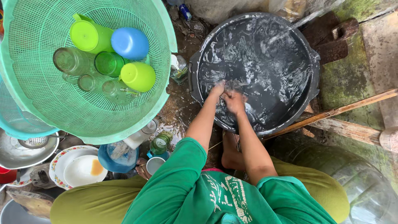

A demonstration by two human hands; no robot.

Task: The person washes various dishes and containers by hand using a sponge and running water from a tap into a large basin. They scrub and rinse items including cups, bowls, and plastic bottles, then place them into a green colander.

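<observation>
Both my hands reach into a large black basin (316,79) full of rippling, soapy water. My left hand (217,88) dips in at the near rim, fingers partly under the water. My right hand (234,102) lies right beside it, closed around something pale in the water that I cannot make out. The two hands touch each other. My green sleeves and olive trousers fill the bottom of the view.
A big green mesh basket (49,103) at the left holds green and blue plastic cups (130,42) and clear glasses (73,60). Below it lie a floral plate (78,166), a metal bowl (20,154), a blue bowl (118,157). Wooden sticks (344,110) lie at right.
</observation>
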